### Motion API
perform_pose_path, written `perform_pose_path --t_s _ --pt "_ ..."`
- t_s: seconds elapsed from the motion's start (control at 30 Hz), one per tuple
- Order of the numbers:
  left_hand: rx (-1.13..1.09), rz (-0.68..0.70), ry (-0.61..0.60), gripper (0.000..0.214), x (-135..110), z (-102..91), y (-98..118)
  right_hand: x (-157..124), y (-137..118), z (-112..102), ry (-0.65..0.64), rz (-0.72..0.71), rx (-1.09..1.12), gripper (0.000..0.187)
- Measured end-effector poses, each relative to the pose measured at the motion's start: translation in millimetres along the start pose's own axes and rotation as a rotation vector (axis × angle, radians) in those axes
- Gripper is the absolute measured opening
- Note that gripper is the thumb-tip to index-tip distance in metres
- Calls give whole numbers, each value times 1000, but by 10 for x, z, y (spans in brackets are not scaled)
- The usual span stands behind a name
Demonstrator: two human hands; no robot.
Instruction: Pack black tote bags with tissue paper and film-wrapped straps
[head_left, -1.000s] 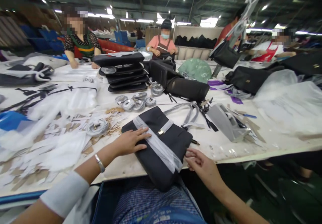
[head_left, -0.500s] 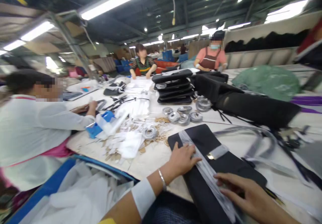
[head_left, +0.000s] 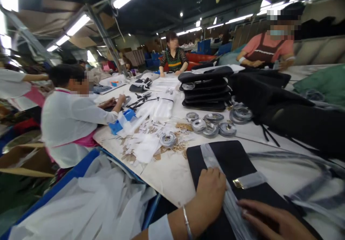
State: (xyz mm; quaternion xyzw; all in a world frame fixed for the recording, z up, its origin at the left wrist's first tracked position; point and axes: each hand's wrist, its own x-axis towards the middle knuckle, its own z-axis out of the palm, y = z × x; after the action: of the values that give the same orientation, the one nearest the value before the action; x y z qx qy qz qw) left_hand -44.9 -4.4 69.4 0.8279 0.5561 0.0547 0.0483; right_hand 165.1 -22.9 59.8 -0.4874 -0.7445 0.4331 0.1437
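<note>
A flat black bag (head_left: 226, 153) lies on the table in front of me. A long strap (head_left: 229, 200) under clear wrapping runs along it, and a short wrapped tab (head_left: 252, 180) with a gold-coloured metal fitting (head_left: 238, 184) sits beside that strap. My left hand (head_left: 212, 189) is closed at the strap, its fingers bent and pressed together, the fingertips partly hidden. Lower right, my right hand (head_left: 275, 218) rests over the bag with fingers stretched out, their tips at the strap's edge. The frame's bottom cuts off part of this hand.
Coiled wrapped straps (head_left: 211, 129) lie beyond the bag, near stacked black bags (head_left: 206, 89). Paper tags and white scraps (head_left: 142, 146) cover the table's left side. A blue bin (head_left: 83, 173) of white sheets stands below left. Co-workers (head_left: 72, 117) work around the table.
The camera view has swung, so the scene sits differently. My left hand's fingers, spread before, are now bent together at the strap. My right hand stays stretched beside it.
</note>
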Motion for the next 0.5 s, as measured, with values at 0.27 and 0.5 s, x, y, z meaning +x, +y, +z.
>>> perform_pose_path --t_s 0.27,0.5 --pt "33 -5 42 36 -198 280 93 629 -517 -682 -177 -197 -62 39" --pt "-13 -36 16 52 -248 299 76 1329 -820 -653 -499 -479 -527 28"
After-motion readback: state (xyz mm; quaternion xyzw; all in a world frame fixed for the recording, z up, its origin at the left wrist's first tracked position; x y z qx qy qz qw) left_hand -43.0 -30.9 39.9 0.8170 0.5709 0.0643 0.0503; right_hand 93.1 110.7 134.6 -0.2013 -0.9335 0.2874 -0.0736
